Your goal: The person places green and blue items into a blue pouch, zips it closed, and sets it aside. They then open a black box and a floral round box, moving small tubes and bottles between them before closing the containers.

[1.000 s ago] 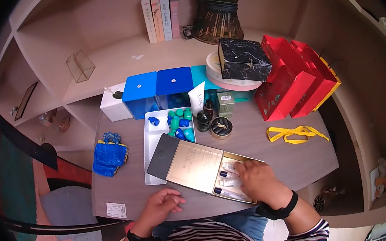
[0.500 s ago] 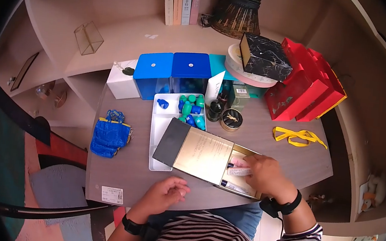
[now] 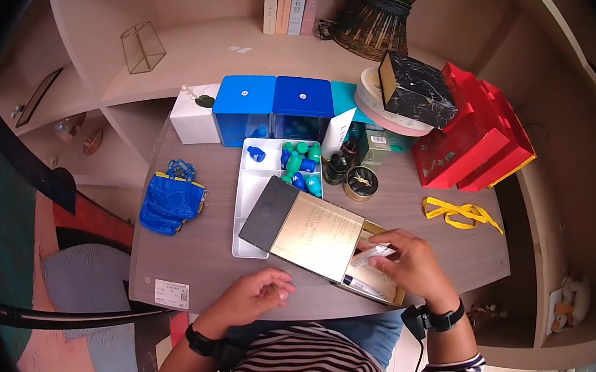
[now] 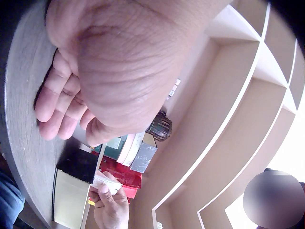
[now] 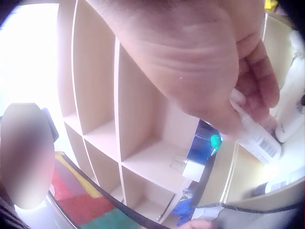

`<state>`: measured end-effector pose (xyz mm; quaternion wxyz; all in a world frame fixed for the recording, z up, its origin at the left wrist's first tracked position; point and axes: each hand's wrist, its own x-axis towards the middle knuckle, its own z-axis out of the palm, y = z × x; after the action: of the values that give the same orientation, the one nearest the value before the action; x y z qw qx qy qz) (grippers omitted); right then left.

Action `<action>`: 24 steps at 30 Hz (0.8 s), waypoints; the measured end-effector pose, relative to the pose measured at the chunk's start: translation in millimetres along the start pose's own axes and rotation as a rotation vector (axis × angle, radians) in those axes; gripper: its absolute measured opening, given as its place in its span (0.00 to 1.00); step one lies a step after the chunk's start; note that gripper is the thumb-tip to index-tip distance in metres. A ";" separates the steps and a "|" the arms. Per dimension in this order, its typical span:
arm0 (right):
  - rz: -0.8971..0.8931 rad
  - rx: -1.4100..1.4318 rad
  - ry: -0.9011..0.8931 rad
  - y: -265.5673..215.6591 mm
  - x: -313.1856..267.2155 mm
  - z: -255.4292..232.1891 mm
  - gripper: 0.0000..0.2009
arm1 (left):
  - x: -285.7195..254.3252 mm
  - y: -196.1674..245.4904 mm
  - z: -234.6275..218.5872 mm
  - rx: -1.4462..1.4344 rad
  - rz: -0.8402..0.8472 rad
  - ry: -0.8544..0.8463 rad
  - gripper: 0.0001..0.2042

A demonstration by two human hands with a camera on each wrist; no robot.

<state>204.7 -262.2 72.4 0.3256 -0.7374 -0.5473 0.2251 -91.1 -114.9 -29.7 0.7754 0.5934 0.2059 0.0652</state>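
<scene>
Tube, small, white, with a printed barcode [image 3: 372,255], pinched in the fingers of the right hand [image 3: 418,268]. Was held tilted over the open right-hand compartment of a long rectangular box with a dark end and a gold panel [image 3: 318,239]. Inside that compartment, near its front wall, lay a slim white tube with a dark cap [image 3: 363,288]. Beside the front edge of the grey wood-grained surface [image 3: 210,264], held nothing with the left hand [image 3: 248,298], fingers loosely curled. Behind the box, partly overlapped by its dark end, lay a white divided plastic tray [image 3: 254,203]; in its compartments, small blue and green bottles [image 3: 294,162]. To the right of the tray, stood a round black lidded jar with a gold rim [image 3: 361,183]. Farther right, lay a flat yellow ribbon [image 3: 461,213]; to the left of the tray, a blue pouch with yellow trim [image 3: 171,202]. Farther back, stood two red paper bags [image 3: 455,144].
</scene>
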 end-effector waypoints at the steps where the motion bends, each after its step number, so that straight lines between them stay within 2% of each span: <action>1: -0.027 0.015 -0.012 0.4 0.4 1.8 0.16 | 0.1 0.1 0.4 0.001 0.000 0.000 0.17; 8: 0.025 -0.053 0.027 -3.0 1.1 -1.1 0.16 | 1.7 -3.1 -2.3 0.037 0.006 -0.020 0.16; 11: 0.096 0.082 0.067 -5.8 3.3 -15.3 0.15 | 1.2 -3.3 -2.4 0.053 0.009 -0.024 0.16; 13: 0.082 0.088 0.229 -9.0 12.4 -31.6 0.14 | 1.8 -4.0 -1.8 0.071 0.009 -0.028 0.16; 14: 0.078 0.086 0.232 -1.7 19.5 -40.0 0.14 | 2.2 -5.6 -2.0 0.064 0.010 -0.026 0.16; 16: 0.068 -0.026 0.397 21.5 40.7 -54.5 0.14 | 2.3 -6.0 -2.0 0.060 0.015 -0.023 0.16; 17: 0.063 -0.027 0.400 24.1 53.2 -60.7 0.14 | 2.4 -5.4 -1.9 0.065 0.010 -0.021 0.16; 19: 0.209 -0.190 0.456 28.4 77.0 -71.8 0.14 | 2.4 -5.7 -1.8 0.074 0.011 -0.018 0.16; 22: 0.126 -0.299 0.509 74.8 111.6 -65.5 0.14 | 3.5 -9.0 -3.7 0.057 -0.008 -0.012 0.17; 24: 0.137 -0.314 0.517 86.8 129.2 -57.6 0.14 | 3.1 -9.5 -4.8 0.043 0.011 -0.020 0.17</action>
<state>340.4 -168.8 52.0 0.3201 -0.8468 -0.4234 -0.0355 -91.6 -112.4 -40.4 0.7642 0.6114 0.1965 0.0591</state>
